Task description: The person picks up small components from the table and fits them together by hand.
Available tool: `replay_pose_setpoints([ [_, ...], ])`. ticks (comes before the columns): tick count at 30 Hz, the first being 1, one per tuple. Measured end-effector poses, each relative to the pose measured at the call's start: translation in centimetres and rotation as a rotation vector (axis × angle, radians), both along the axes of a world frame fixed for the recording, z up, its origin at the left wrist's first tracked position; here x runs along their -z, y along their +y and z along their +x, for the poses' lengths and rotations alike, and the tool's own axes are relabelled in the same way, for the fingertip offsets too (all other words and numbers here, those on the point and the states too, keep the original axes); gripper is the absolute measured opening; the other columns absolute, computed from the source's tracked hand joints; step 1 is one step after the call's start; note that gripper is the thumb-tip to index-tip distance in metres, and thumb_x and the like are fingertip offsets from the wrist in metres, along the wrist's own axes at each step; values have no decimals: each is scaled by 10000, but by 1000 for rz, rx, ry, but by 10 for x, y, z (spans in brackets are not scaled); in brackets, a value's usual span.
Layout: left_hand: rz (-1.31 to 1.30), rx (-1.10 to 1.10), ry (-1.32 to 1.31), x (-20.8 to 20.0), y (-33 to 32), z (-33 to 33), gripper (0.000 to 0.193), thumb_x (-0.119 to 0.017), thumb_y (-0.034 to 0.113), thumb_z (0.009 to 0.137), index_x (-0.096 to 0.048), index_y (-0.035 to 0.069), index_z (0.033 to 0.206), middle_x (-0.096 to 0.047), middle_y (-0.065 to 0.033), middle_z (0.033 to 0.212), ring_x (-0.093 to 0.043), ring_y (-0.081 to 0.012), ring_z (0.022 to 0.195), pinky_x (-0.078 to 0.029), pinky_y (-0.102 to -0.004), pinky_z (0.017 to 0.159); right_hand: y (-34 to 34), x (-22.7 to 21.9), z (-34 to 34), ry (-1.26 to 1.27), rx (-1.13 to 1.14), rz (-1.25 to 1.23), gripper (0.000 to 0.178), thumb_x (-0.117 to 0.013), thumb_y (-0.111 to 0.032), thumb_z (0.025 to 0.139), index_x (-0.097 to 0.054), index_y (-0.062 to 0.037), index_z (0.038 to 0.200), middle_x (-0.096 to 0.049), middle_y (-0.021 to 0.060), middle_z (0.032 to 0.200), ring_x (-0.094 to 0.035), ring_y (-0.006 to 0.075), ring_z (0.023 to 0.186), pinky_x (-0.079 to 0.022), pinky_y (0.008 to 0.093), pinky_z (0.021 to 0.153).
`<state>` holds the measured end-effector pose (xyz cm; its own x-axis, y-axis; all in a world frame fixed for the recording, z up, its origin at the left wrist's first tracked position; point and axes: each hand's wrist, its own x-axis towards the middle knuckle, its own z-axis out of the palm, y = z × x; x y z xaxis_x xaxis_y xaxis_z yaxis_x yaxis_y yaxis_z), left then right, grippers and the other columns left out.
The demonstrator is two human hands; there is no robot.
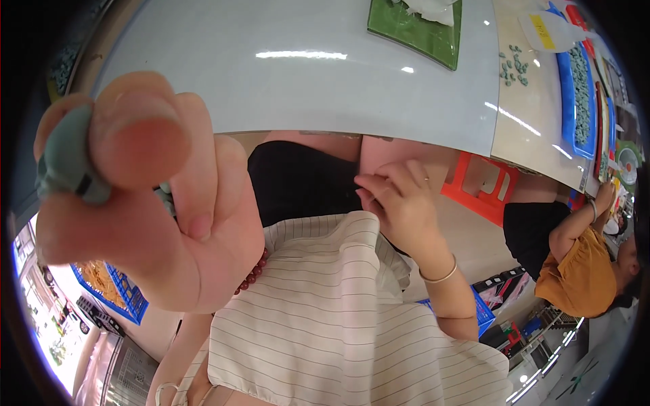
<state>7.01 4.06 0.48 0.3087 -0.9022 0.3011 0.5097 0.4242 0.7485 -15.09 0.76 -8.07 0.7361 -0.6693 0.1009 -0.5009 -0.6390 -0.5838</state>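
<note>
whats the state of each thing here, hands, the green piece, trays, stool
left hand: raised close to the camera, pinching the grey-green piece
grey-green piece: held between thumb and fingers
right hand: holds nothing, resting on the lap
green tray: on the white table, holding white material
blue tray: full of small green pieces
orange stool: upright under the table

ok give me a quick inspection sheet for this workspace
surface: pale grey table, bare in the middle
job's things: small grey-green stone piece pinched between left thumb and fingers, close to the camera
clutter: green tray at the far edge; loose green stones; blue tray of stones
hands: left hand shut on the piece; right hand rests on the lap, holding nothing, thin bangle on the wrist
cables: nothing seen
surroundings: orange stool; blue crate; another person in an ochre top at right
</note>
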Motion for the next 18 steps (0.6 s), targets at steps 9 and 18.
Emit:
replay_pose_setpoints([
  [9,-54,20,128,0,16,-3,191,-534,251,886,-491,110,1007,-516,26,900,-341,-57,566,-285,-185,489,14,41,7,310,-370,-351,77,-569,-150,592,-565,-116,524,-448,13,700,-435,190,810,-340,328,698],
  [18,-59,-151,113,-5,22,-14,226,-561,211,872,-432,89,1012,-486,0,854,-325,-55,561,-277,-170,477,14,24,3,225,-223,-343,50,-618,-128,571,-578,-105,590,-461,14,694,-465,195,788,-337,334,726],
])
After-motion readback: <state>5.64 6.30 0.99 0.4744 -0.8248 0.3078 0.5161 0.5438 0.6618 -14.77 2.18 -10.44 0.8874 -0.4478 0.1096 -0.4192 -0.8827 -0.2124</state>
